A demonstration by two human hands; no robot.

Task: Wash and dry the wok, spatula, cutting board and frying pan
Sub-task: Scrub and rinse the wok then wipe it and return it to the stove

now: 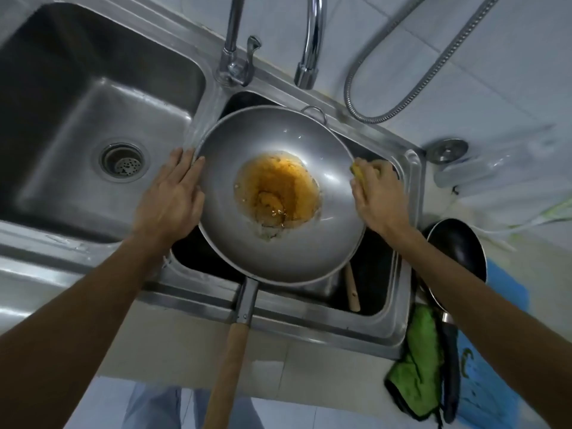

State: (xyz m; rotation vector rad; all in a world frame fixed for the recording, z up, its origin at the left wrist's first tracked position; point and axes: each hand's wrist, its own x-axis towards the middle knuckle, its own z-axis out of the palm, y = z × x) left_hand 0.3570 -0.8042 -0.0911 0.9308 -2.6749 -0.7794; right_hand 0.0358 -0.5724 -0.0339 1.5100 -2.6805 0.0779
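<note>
Steel wok, wooden-handled, over the small sink basin; orange-brown residue pooled at its bottom. Left hand: fingers straight, flat against wok's left rim. Right hand: fingers curled round yellow sponge at wok's right rim. Black frying pan: right of wok, on counter. Green cloth: right of wok's handle.

Head camera, one wide view straight over the sink.
We're looking steeply down and slightly forward from close range. Both forearms come in from the bottom edge, the wok sits dead centre between the fingers, and the taps stand just beyond them.
</note>
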